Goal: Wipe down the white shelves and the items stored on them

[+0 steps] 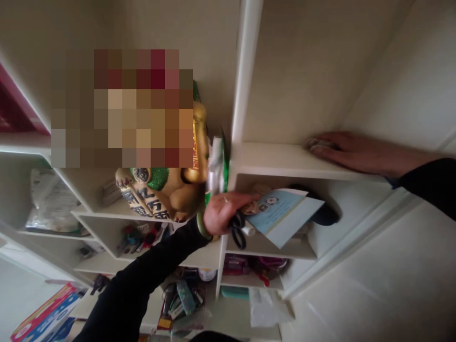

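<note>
My left hand (219, 213), with a green band at the wrist, has its fingers closed at the near end of a blue and white printed card (276, 206). Black scissor handles (238, 230) and a small white cylinder (248, 231) are right beside these fingers. Farther right, my right hand (335, 148) rests on the white shelf board (278, 159). Its fingers are bent over something small and greyish that is too blurred to name.
A golden cat figurine (178, 194), partly pixelated, stands left of my left hand, beside white and green packets (215, 166). Lower compartments hold a plastic bag (53, 199), bottles, pens and pouches. A dark round object (326, 209) is behind the card. A colourful box (46, 313) lies lower left.
</note>
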A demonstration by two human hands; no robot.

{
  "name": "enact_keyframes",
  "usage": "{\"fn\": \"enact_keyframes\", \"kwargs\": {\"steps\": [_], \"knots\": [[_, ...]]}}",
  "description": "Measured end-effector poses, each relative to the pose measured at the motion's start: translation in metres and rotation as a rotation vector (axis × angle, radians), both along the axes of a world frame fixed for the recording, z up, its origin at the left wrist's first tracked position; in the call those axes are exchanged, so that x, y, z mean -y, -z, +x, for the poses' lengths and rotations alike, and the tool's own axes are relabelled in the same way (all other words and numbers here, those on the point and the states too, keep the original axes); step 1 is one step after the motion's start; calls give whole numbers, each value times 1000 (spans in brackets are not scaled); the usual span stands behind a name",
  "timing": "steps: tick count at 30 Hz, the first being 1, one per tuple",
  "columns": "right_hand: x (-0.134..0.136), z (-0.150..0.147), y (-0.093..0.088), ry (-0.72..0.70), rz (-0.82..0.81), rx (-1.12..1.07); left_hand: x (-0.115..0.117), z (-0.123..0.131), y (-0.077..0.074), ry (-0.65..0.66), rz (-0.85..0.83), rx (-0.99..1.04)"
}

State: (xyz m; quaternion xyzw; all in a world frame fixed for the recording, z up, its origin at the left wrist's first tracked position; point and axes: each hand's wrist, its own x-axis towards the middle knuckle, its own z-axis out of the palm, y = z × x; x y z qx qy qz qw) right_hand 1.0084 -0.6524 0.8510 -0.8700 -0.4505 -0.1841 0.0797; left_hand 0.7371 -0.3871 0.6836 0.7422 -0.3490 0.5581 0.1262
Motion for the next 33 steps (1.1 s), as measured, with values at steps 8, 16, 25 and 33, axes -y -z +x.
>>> {"fn": "enact_keyframes", "kwargs": {"steps": [8, 16, 25, 33], "knots": [[-72, -61, -8, -351, 46, -216, 6, -9, 0, 9, -51, -64], [-154, -116, -22, -423, 126, -450, 3, -18, -7, 27, -135, -213], [-97, -114, -16, -678, 82, -334, 5, -23, -3, 5, -238, -299], [-153, -113, -29, -419, 36, -190, 7, -30, -8, -55, -243, -348]]}}
